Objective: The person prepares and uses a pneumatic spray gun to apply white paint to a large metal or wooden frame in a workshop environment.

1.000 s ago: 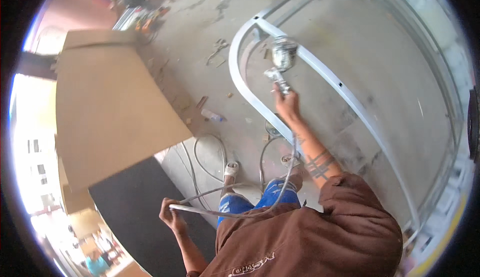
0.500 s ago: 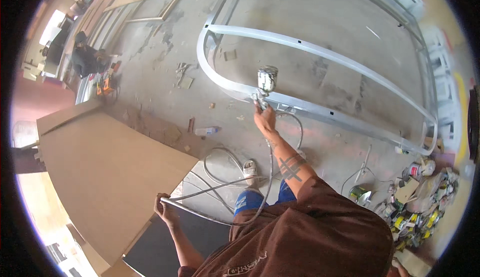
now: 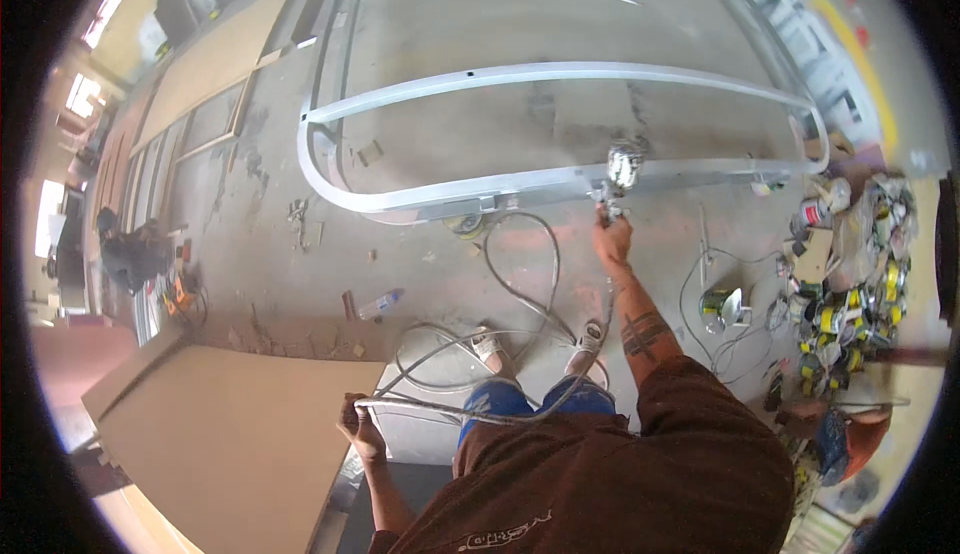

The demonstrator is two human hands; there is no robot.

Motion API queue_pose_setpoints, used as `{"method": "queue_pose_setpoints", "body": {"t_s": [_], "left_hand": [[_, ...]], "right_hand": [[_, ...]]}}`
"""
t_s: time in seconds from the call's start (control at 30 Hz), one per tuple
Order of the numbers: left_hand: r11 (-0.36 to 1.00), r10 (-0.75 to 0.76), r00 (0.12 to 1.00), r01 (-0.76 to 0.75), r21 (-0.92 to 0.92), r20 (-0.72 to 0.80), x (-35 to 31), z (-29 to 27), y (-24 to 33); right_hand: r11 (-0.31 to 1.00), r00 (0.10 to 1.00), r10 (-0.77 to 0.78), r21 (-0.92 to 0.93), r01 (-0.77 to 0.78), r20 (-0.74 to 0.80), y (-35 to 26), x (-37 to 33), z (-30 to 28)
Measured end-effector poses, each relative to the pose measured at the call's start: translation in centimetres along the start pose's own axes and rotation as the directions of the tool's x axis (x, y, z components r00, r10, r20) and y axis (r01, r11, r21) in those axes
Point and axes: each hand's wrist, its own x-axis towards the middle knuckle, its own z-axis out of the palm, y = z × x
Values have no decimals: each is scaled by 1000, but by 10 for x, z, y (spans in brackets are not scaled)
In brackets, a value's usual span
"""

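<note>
My right hand [image 3: 613, 238] grips a spray gun [image 3: 613, 204] with a silver, paint-spattered cup [image 3: 624, 166] on top. The gun is up against the near rail of a pale grey-white metal frame [image 3: 400, 200] with rounded corners; whether it touches the rail I cannot tell. At lower left, my left hand [image 3: 362, 428] is closed around a grey air hose [image 3: 470, 414]. From there the hose runs across in front of my legs and loops over the floor by my feet. A large tan board [image 3: 230, 424] lies just left of that hand.
Piled paint cans [image 3: 850, 314] and scraps crowd the right side, near an opened green can [image 3: 722, 310]. A plastic bottle [image 3: 381, 304] lies on the floor ahead. Another person [image 3: 130, 249] crouches at far left. Wooden frames [image 3: 205, 139] lean or lie behind.
My view has turned rightward. The spray gun has moved right along the near rail, and the hose has shifted with it. My left hand keeps hold of the hose.
</note>
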Motion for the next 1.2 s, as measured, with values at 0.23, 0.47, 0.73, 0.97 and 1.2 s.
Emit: {"method": "queue_pose_setpoints", "body": {"t_s": [0.23,0.47,0.73,0.97,1.2], "left_hand": [[997,-77,997,78,-22,28,-12,7,-2],[999,-29,998,27,41,49,-13,-15,3],[997,-54,998,53,54,33,-13,-32,24],[979,-137,987,122,166,84,-26,-36,9],[959,-113,971,51,279,211,-30,-8,-2]], "right_hand": [[999,969,-18,32,27,-247,39,21,-55],[982,999,-37,187,33,20,0,-32,29],[968,912,-224,191,166,344,-92,-127,152],[854,778,-510,323,407,366,-84,-183,182],[826,835,-523,346,446,172,7,-173,165]]}}
